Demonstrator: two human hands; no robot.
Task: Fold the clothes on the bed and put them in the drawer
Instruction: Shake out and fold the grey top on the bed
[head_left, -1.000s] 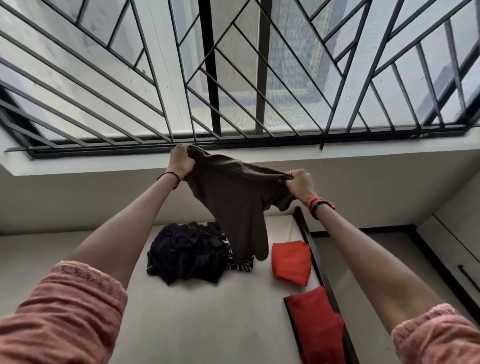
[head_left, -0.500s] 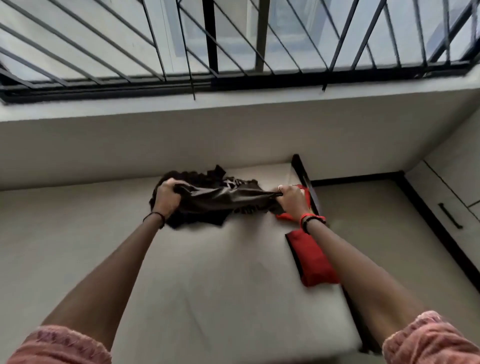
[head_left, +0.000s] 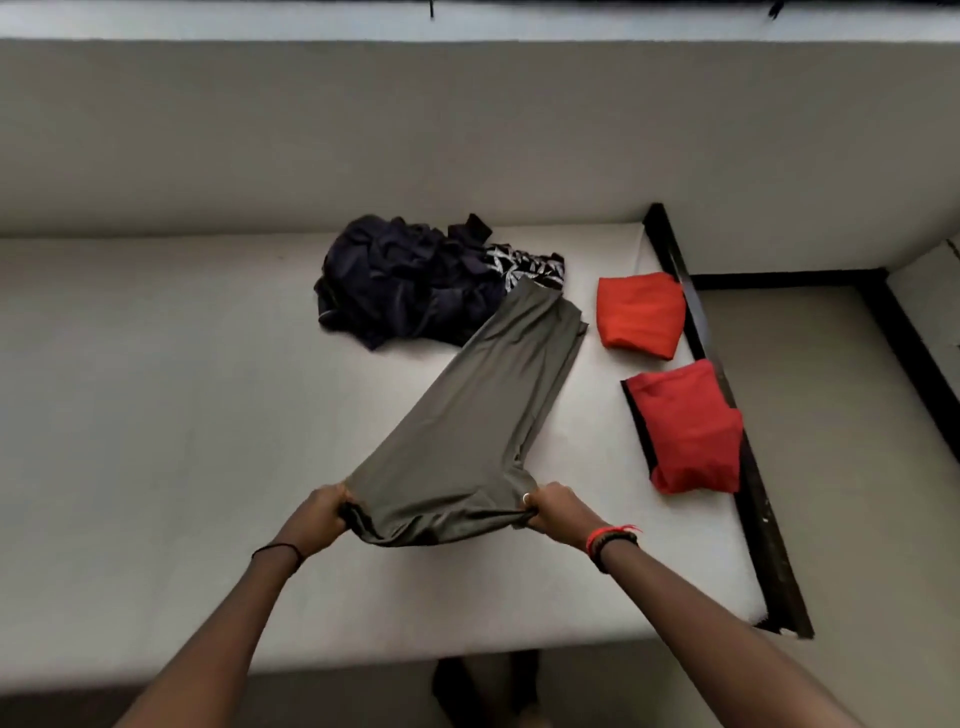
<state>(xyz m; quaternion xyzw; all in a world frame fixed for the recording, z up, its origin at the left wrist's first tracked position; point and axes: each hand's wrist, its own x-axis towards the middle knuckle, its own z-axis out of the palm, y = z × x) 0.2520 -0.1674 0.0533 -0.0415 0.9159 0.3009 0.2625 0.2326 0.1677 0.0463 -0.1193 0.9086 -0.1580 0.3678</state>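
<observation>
An olive-grey garment (head_left: 478, 415) lies stretched flat on the white bed (head_left: 156, 415), running from my hands up and to the right. My left hand (head_left: 322, 514) grips its near left corner and my right hand (head_left: 558, 506) grips its near right corner. Its far end touches a crumpled pile of dark navy clothes (head_left: 410, 291) with a black-and-white patterned piece (head_left: 530, 265). Two folded garments lie at the right side of the bed: an orange one (head_left: 639, 314) and a red one (head_left: 685, 426).
A black bed frame edge (head_left: 748, 467) runs along the right side, with grey floor (head_left: 857, 467) beyond it. A pale wall (head_left: 467, 130) rises behind the bed. The near edge of the bed lies just below my forearms.
I brought the olive garment down from in front of the window and laid it out flat on the bed, pulling it toward me. The view tilted down.
</observation>
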